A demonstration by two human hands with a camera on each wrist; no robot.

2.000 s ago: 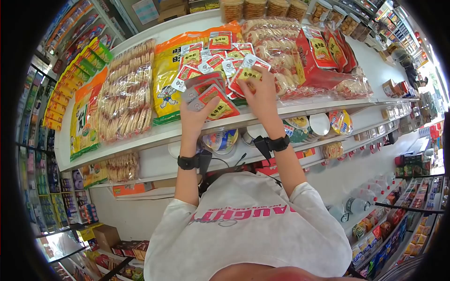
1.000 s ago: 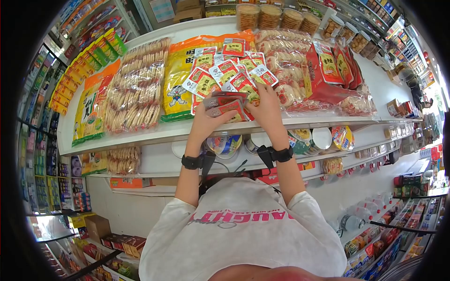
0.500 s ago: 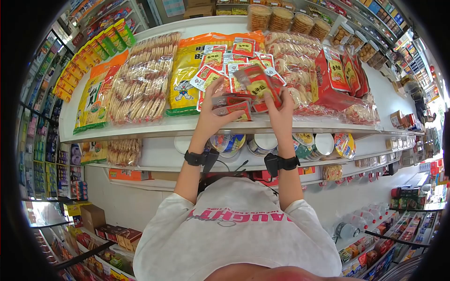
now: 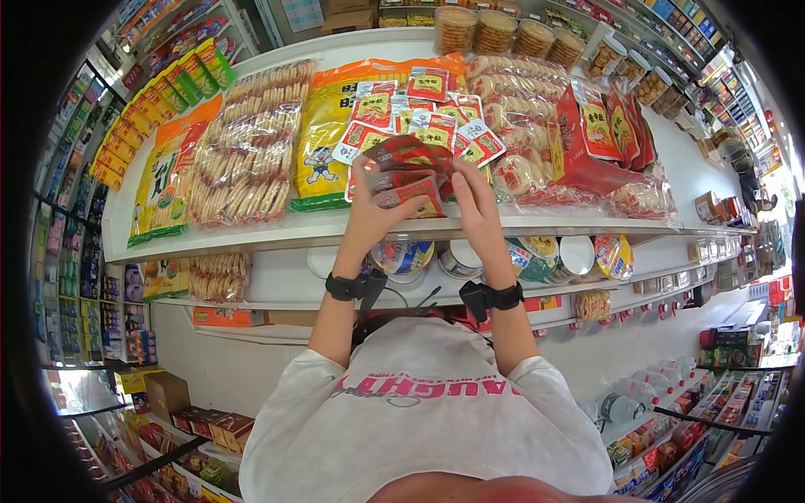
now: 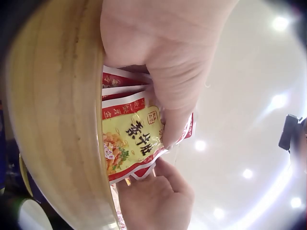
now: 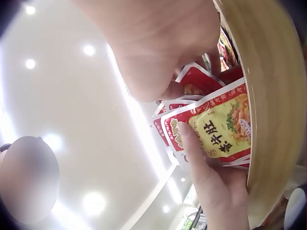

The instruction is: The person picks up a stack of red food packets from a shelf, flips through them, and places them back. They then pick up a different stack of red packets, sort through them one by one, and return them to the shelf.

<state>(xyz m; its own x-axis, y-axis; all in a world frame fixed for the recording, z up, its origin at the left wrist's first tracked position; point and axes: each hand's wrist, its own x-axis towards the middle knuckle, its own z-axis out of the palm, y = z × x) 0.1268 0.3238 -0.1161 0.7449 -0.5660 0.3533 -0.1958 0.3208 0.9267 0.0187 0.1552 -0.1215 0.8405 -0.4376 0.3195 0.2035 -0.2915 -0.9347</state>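
My left hand point(image 4: 373, 210) grips a fanned stack of red snack packets point(image 4: 411, 180) near the counter's front edge. Its thumb lies across the front packet point(image 5: 132, 134), which has a yellow panel with dark characters and a food picture. At the stack's right side, my right hand point(image 4: 478, 201) pinches the edge of a red packet point(image 6: 195, 79) standing behind the front ones; its fingertips are partly hidden. Just beyond both hands, a loose pile of similar packets point(image 4: 428, 84) lies on a yellow bag point(image 4: 323, 121).
Bagged round crackers point(image 4: 247, 138) lie left of the yellow bag, more bagged biscuits point(image 4: 516, 101) right of it. An open red display box point(image 4: 579, 163) holds upright packets. Clear tubs point(image 4: 495, 35) line the back. Tubs point(image 4: 402, 256) sit on the shelf below the counter edge.
My right hand has brought a packet from the pile toward the stack in my left hand; half a second ago it was held farther right over the pile. My left hand keeps its hold.
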